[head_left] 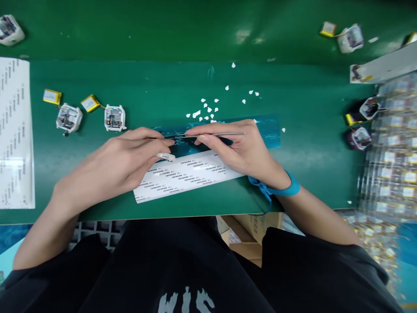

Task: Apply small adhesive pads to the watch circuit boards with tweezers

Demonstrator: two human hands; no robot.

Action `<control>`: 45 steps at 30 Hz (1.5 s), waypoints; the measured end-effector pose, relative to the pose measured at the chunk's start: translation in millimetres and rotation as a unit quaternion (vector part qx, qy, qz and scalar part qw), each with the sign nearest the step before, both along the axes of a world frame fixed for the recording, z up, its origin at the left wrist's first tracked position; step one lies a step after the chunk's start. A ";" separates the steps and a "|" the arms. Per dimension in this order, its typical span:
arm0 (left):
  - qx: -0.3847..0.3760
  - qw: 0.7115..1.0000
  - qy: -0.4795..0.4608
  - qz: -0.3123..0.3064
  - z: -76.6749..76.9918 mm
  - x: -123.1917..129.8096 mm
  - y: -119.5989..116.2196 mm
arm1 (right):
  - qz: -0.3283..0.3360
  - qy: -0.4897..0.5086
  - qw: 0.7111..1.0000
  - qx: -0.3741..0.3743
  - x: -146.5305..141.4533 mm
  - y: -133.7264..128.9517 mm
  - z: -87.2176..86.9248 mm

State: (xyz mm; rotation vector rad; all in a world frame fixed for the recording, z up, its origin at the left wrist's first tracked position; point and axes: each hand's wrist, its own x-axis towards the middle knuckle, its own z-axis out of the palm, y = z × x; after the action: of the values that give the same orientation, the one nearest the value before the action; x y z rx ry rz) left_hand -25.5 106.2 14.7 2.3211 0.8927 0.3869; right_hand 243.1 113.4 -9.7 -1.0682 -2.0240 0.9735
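Observation:
My right hand (236, 141) pinches a thin pair of metal tweezers (221, 134), whose tip points left toward my other hand. My left hand (115, 163) is closed on a small white plastic part (165, 156) that sticks out from its curled fingers. Its fingertips rest close to the tweezers' tip, and whether they touch it is hard to make out. Under both hands lies a strip of shiny blue film (270, 130). Just in front of it is a white sheet (182, 176) printed with rows of dark lettering. Tiny white round tabbed pieces (210, 109) are scattered beyond the film.
On the left stand two open white device housings (114, 118) with wired yellow batteries (90, 103). Another printed sheet (16, 134) lies at the far left. Dark housings (359, 138) sit near clear trays (391, 152) at the right. The green table's (107, 212) front edge runs before my body.

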 end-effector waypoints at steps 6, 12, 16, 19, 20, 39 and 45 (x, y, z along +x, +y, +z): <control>0.086 0.993 0.071 -0.033 -6.2 5.3 3.4 | 0.032 -0.011 0.996 0.080 -4.8 -1.7 -13.6; 0.139 0.986 0.062 -0.067 -5.3 7.6 2.8 | -0.026 -0.034 0.987 0.152 1.7 1.2 -10.1; 0.069 0.982 -0.167 0.058 6.6 15.0 -5.4 | -0.090 0.034 0.985 0.144 5.7 0.5 -1.4; -0.098 0.892 -0.370 0.242 10.9 17.5 -3.9 | -0.094 0.018 0.987 0.129 5.6 -3.8 -0.1; -0.172 0.859 -0.402 0.264 9.9 17.1 -1.6 | -0.094 0.008 0.986 0.136 5.6 -5.4 -0.3; -0.319 0.739 -0.437 0.401 -17.0 34.4 -7.2 | 0.084 -0.163 0.877 0.444 -6.0 -20.4 17.7; -0.335 0.739 -0.434 0.391 -15.3 37.1 -10.6 | 0.095 -0.157 0.858 0.479 -11.3 -17.2 14.3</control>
State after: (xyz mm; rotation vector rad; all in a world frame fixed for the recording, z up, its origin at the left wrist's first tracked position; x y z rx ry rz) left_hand 11.5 95.6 -0.7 0.8086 1.1722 1.1449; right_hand 231.8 96.2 4.6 -0.4752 -2.4462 -0.2237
